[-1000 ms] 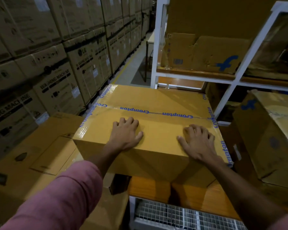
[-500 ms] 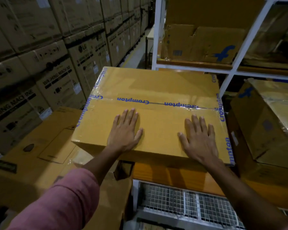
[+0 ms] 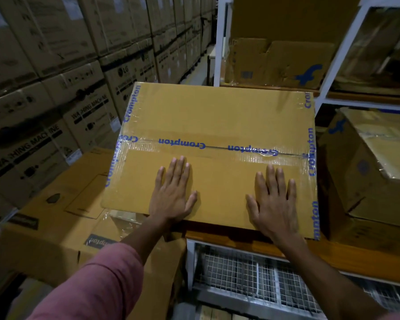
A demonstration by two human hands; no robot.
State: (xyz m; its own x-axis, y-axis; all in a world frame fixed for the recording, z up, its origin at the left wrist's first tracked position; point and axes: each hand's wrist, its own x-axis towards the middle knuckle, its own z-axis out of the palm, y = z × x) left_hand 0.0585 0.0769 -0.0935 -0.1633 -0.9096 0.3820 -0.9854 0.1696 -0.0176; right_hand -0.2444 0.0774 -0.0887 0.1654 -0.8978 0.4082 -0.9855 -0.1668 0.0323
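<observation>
Hands first: a second ago both sets of fingers are bent at the carton's near top edge and its front face shows below them, whereas now the left hand (image 3: 171, 195) and the right hand (image 3: 273, 204) lie flat on the lid, fingers straight and slightly spread, gripping nothing. The Crompton carton (image 3: 217, 112) also sits farther from the camera than in the earlier frames. Its front face is out of sight, and its far edge now reaches the rail of the white rack (image 3: 219, 42). The carton is a wide, shallow, yellow-brown cardboard box. Its two top flaps meet in a centre seam closed by clear tape (image 3: 247, 155), which is printed with blue "Crompton" lettering that reads upside down from this view. More of the same tape runs along the left and right edges, and it is wrinkled near the right end of the seam. Both palms press on the near flap, well apart, the left one close to the near edge. The carton rests on the orange wooden shelf board (image 3: 356, 252). Its left part juts past the board's end over a lower brown carton (image 3: 56, 215), and whether those two touch cannot be told. Wire mesh (image 3: 252, 273) lies under the board. Stacked washing-machine cartons (image 3: 44, 139) line the aisle on the left.
</observation>
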